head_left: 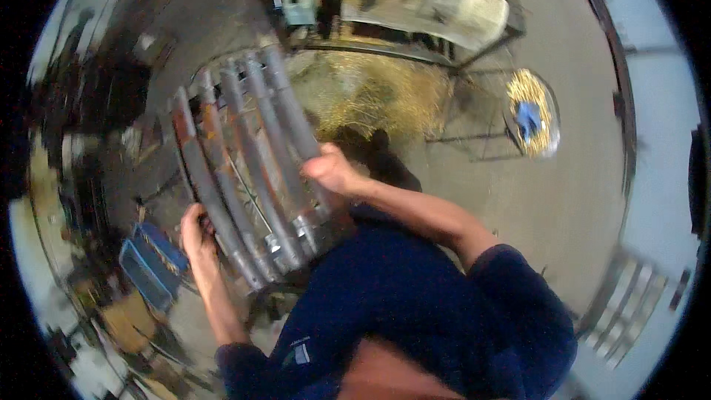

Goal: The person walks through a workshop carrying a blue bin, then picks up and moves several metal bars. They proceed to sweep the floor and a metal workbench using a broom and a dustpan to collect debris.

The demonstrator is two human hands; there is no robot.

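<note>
A slatted metal frame (255,167) of several long, grey, slightly bowed bars with rusty patches lies in front of me, slanting from upper left to lower right. On its right side my right hand (333,170) is closed against the outermost bar, thumb on top. My left hand (196,233) curls round the lower left edge, its fingertips partly hidden under the frame. Small shiny metal fittings (274,246) sit between the bars at the near end. The picture is blurred, so what bears the frame from below cannot be made out.
Beyond the frame stands a cluttered workbench (415,48), with a yellowish heap (385,96) on the floor below. To the right is a stand holding a tray of gold-coloured pieces (527,85) and a blue item (528,120). Blue crates (148,270) stand at lower left.
</note>
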